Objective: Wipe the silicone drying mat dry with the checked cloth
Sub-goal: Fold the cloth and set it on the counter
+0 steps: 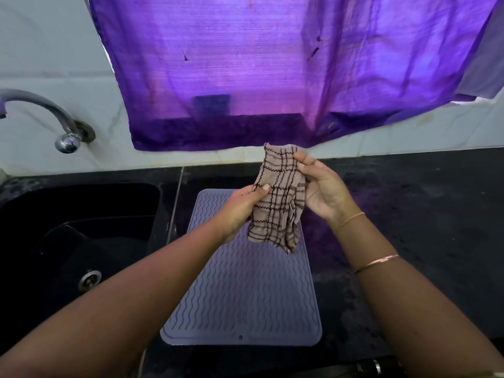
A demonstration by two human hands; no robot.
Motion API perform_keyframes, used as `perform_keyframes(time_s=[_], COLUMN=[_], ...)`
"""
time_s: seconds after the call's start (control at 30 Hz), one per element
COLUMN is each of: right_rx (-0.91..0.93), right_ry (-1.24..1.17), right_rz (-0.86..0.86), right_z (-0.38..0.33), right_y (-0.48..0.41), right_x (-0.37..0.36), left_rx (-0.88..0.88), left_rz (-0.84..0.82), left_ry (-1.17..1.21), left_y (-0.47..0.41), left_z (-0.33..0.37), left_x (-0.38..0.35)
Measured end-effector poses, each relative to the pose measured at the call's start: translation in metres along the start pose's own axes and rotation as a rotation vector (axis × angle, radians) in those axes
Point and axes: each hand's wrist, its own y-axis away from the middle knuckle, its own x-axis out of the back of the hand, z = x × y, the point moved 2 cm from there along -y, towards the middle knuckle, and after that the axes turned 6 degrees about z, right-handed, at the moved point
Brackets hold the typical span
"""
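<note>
Beige checked cloth bunched above lilac ribbed silicone mat, left grip and right grip clamped on it; wiping seemingly unstarted.

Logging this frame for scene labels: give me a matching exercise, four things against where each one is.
1. checked cloth
2. silicone drying mat
3. sink
4. purple curtain

A. flat on the counter
B. gripped by left hand and right hand
C. hanging behind the counter
D. sunk into the counter, left of the mat

Pairs: 1-B, 2-A, 3-D, 4-C.
</note>
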Motion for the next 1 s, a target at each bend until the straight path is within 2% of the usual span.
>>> perform_keyframes(time_s=[0.13,0.27,0.33,0.43,0.5,0.6,0.67,0.8,0.9,1.0], right_rx=[-0.186,-0.394,-0.351,-0.225,-0.167,-0.145,-0.131,0.021,0.136,0.174], right_ry=[0.187,0.328,0.310,0.214,0.241,0.462,0.686,1.257,1.302,1.142], right_rz=[0.057,-0.077,-0.071,0.051,0.069,-0.081,-0.158,-0.028,0.009,0.016], right_z=[0.024,0.053,0.057,0.055,0.051,0.044,0.044,0.035,0.021,0.007], right_y=[-0.004,0.002,0.003,-0.004,-0.005,-0.001,-0.003,-0.006,-0.005,-0.003], right_x=[0.019,0.019,0.016,0.018,0.019,0.015,0.014,0.016,0.028,0.049], left_rx=[0.012,0.054,0.083,0.109,0.123,0.123,0.141,0.051,-0.062,-0.143], left_rz=[0.039,0.040,0.017,-0.038,-0.028,0.011,0.097,0.168,0.178,0.129], left_ry=[-0.018,-0.050,-0.073,-0.143,-0.207,-0.351,-0.456,-0.770,-0.938,-0.845], left_y=[-0.004,-0.007,-0.006,-0.006,-0.010,-0.016,-0.020,-0.025,-0.026,-0.028], left_z=[-0.002,-0.006,-0.005,-0.002,-0.001,-0.003,-0.005,-0.002,0.002,0.004], left_x=[0.003,0.008,0.010,0.009,0.009,0.008,0.007,-0.001,-0.010,-0.020])
